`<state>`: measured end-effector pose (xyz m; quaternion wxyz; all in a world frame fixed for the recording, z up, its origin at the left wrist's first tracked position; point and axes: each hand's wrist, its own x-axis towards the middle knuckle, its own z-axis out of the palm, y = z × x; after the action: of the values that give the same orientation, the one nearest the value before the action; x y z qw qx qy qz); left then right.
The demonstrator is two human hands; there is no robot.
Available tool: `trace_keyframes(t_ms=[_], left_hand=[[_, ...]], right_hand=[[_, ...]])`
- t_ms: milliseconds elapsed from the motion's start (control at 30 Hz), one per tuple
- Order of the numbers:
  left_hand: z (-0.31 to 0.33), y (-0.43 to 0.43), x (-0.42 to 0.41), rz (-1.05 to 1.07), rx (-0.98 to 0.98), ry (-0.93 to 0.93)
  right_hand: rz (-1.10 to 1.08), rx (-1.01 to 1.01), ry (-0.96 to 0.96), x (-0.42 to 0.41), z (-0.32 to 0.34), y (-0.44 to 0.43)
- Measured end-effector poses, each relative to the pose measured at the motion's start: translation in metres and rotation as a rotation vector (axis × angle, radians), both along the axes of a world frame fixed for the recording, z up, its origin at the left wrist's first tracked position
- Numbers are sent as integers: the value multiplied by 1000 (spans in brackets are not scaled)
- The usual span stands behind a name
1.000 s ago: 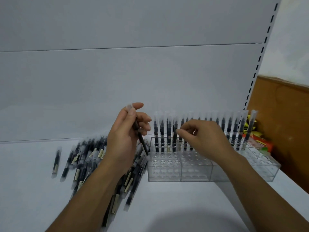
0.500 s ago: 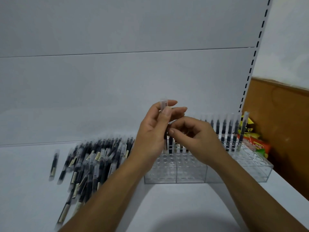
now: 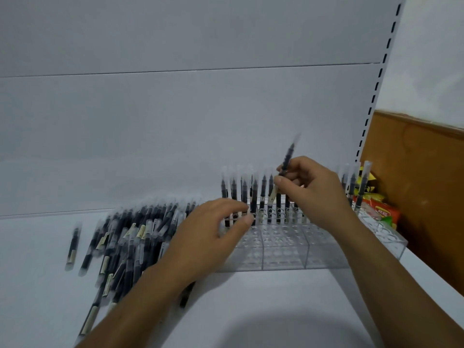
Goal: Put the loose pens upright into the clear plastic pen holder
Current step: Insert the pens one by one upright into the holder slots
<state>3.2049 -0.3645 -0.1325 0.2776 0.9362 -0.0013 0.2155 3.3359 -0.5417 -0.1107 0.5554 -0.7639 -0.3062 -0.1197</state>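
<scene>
While right hand (image 3: 311,189) pinches tilted pen (image 3: 288,158) above holder (image 3: 283,257), left hand (image 3: 208,237) hovers relaxed, empty.

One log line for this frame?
right hand: grips pen above holder | left hand: empty, beside loose pens | standing pens: rear row

The scene is dimly, evenly lit; a soft shadow (image 3: 263,330) is cast at the shelf's (image 3: 37,310) front edge. The left hand (image 3: 208,237), loose pens (image 3: 130,242) and raised pen (image 3: 287,159) are motion-blurred.

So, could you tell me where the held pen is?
Head view, right of centre: the right hand pinches the pen, tilted, above standing pens in the pen holder.
</scene>
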Motion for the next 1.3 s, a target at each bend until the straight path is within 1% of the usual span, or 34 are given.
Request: trace_keyframes(t_ms=[67, 100, 300, 467, 533, 667, 833, 933, 1067, 1167, 1233, 1300], left_hand=[[-7, 0, -2, -4, 127, 126], [-10, -1, -2, -8, 158, 153], [-17, 0, 0, -17, 185, 120], [-20, 1, 1, -19, 223, 99], [-20, 0, 1, -17, 234, 100], [-22, 0, 0, -15, 223, 85], [-19, -1, 1, -22, 227, 89], [-18, 1, 1, -33, 229, 82], [-15, 1, 2, -56, 233, 86], [-10, 4, -2, -81, 175, 97], [-6, 13, -9, -67, 142, 65], [-3, 28, -19, -7, 129, 11]], right_hand=[[-37, -77, -24, 2, -3, 3], [-47, -108, -32, 2, -4, 4], [-50, -222, -41, 0, -10, 9], [-89, -443, -84, -1, -17, 19], [-101, -487, -89, 0, -19, 22], [-138, -523, -95, 1, -16, 25], [-196, -669, -94, -4, -9, 31], [-185, -750, -76, -5, -3, 30], [-161, -801, -78, -11, 4, 27], [-165, -861, -98, -15, 12, 24], [-179, -936, -126, -20, 19, 22], [-187, -985, -174, -27, 26, 23]])
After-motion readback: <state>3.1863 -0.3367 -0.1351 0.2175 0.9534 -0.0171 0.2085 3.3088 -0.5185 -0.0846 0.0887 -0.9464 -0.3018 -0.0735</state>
